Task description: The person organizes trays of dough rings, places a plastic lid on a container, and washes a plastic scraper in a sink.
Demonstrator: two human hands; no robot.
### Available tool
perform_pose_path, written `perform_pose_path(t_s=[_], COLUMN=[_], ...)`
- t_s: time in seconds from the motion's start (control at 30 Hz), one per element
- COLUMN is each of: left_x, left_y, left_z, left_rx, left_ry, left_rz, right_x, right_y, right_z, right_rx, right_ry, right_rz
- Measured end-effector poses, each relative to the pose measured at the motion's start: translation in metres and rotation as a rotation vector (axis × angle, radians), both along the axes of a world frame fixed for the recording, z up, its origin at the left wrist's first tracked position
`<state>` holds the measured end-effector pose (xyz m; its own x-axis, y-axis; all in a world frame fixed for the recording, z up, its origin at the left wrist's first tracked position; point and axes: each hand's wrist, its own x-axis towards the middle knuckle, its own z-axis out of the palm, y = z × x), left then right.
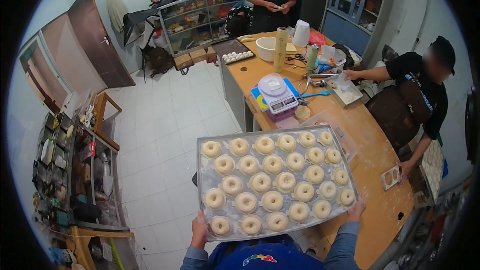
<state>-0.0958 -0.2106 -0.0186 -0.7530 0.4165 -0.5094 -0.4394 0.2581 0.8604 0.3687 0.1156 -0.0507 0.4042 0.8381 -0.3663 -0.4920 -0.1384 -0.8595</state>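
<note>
The tray (pixel 207 170) of dough rings (pixel 254 183) lies on the far side of both hands, its long axis running roughly left to right, its left part above the floor (pixel 160 170) and its right part over the bench (pixel 376 150); the left hand (pixel 199 231) pinches the near left corner and the right hand (pixel 356 209) the near right, fingers mostly hidden underneath, with the right hand nearer the bench; I cannot tell whether tray and bench touch
</note>
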Motion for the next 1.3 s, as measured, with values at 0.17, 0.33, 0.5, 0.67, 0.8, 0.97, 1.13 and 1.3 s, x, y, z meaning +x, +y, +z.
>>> perform_pose_path(t_s=[0.17, 0.33, 0.5, 0.67, 0.8, 0.97, 1.13, 1.3], left_x=[-0.004, -0.007, -0.029, -0.031, 0.0, -0.013, -0.015, 0.011], left_y=[-0.035, -0.039, -0.072, -0.079, -0.04, -0.029, -0.023, 0.006], left_z=[0.01, 0.013, 0.013, -0.009, 0.012, 0.008, -0.01, 0.012], left_rx=[-0.062, 0.005, -0.053, 0.055, 0.091, 0.087, 0.122, 0.077], left_ry=[0.03, 0.07, 0.057, 0.033, 0.004, -0.029, -0.019, -0.032], left_rz=[0.011, 0.095, 0.087, 0.098, 0.113, 0.024, -0.074, -0.176], right_x=[-0.035, -0.049, -0.085, -0.083, -0.054, -0.027, -0.014, 0.026], right_y=[-0.028, -0.03, -0.054, -0.058, -0.043, -0.045, -0.065, -0.083], right_z=[0.019, 0.02, 0.027, 0.036, 0.037, 0.015, 0.032, 0.024], right_rx=[-0.024, -0.009, -0.001, -0.004, -0.016, 0.008, 0.014, -0.014], right_ry=[0.034, 0.017, 0.137, 0.087, -0.007, -0.02, 0.051, 0.069], right_rz=[-0.009, -0.028, 0.03, 0.007, -0.033, -0.151, -0.201, -0.325])
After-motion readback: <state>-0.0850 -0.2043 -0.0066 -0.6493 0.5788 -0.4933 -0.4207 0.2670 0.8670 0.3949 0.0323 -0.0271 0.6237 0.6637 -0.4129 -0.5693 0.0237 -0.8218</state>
